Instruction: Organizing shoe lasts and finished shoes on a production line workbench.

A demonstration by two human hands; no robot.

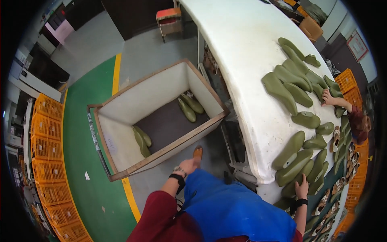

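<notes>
My right hand [301,188] is at the near end of the white table, its fingers curled against a green shoe last [297,179] in a bunch of similar lasts. My left hand [188,165] hangs low in front of my blue apron, beside the cart's near side; its fingers are mostly hidden. Inside the wheeled cart [161,155], a pair of green lasts [190,108] lies toward the right end and another pair [142,140] toward the left end. More green lasts [279,90] lie loosely grouped along the table's right half.
Across the table, another person's hand [329,98] reaches over the far lasts. Sandals [322,201] and lasts line a green surface at right. Orange crates [48,169] are stacked at left beside a green floor lane [92,161]. A red-topped stool [168,18] stands behind the cart.
</notes>
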